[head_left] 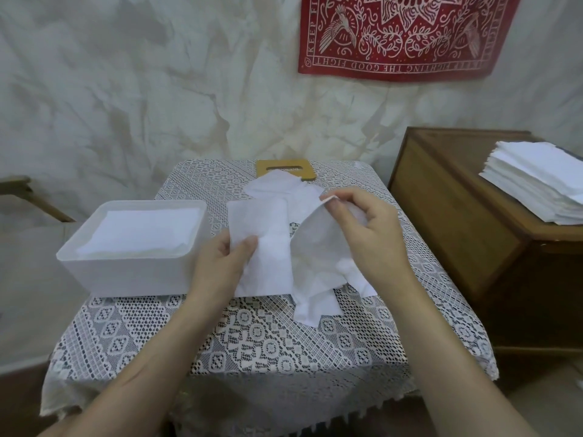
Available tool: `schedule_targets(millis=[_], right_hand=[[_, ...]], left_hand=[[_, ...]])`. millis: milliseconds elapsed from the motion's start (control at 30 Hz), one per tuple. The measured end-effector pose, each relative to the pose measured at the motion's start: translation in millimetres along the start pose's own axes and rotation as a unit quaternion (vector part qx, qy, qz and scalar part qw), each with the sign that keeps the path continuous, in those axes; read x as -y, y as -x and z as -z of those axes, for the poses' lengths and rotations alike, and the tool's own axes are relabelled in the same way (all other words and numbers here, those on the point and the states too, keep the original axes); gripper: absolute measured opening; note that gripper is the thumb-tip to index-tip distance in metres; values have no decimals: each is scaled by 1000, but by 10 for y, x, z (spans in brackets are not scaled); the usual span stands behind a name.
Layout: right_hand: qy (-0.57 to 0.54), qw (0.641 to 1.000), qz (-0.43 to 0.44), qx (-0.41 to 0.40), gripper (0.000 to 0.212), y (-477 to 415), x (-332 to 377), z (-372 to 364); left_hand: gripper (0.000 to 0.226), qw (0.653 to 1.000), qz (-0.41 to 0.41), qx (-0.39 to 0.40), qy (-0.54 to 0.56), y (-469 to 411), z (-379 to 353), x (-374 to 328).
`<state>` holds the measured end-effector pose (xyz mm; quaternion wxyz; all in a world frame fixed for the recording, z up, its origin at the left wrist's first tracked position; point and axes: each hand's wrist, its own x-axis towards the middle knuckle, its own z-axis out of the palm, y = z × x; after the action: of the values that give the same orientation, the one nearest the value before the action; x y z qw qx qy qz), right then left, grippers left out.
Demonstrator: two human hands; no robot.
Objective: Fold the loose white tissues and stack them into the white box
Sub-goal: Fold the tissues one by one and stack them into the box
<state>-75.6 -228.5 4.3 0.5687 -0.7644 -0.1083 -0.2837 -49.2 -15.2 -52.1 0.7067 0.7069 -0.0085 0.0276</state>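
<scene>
Room: crumpled off-white wall covering (126,89) behind.
Tabletop (268,342): covered in white lace.
Wooden cabinet (441,222), at right: carries a stack of white tissues (536,187).
Red printed cloth (403,33), on the wall: lower border reads "THE GOOD FIGHT", upside down.
White box (132,279), tabletop left: open, with folded tissues (142,230) lying flat inside.
Loose tissues (315,279): heaped at centre, beside the box.
Slotted wooden lid (285,170): at the far edge.
Left hand (220,266): pinches a flat tissue (262,228).
Right hand (369,234): pinches the raised corner of a second tissue (312,234).
</scene>
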Motion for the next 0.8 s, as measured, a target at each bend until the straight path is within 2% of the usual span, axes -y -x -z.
schedule_targets(millis=[100, 233, 300, 433, 533, 667, 733, 800], right_hand=[[-17, 999, -29, -23, 9, -52, -63, 15], [156, 975, -150, 49, 6, -41, -431, 31], [170, 966, -185, 66, 13, -16, -530, 25], [76, 971, -213, 80, 13, -46, -479, 18], [52, 963, -234, 119, 17, -32, -412, 88], [-20, 971, -204, 121, 5, -36, -225, 165], [-127, 962, -212, 115, 7, -65, -107, 182], [-226, 933, -245, 136, 13, -93, -10, 190]], left_hand=[[11, 1000, 2, -4, -1, -9, 11, 1], [11, 1000, 8, 5, -17, -8, 1, 12], [12, 1000, 18, 15, -17, 8, -11, 16], [11, 999, 26, 20, -21, 33, -25, 17], [11, 999, 26, 24, -17, 36, -17, 22], [10, 999, 27, 16, 6, 41, 3, -9], [8, 999, 27, 11, 22, 39, 15, -40], [8, 999, 20, 11, 24, 35, 27, -71]])
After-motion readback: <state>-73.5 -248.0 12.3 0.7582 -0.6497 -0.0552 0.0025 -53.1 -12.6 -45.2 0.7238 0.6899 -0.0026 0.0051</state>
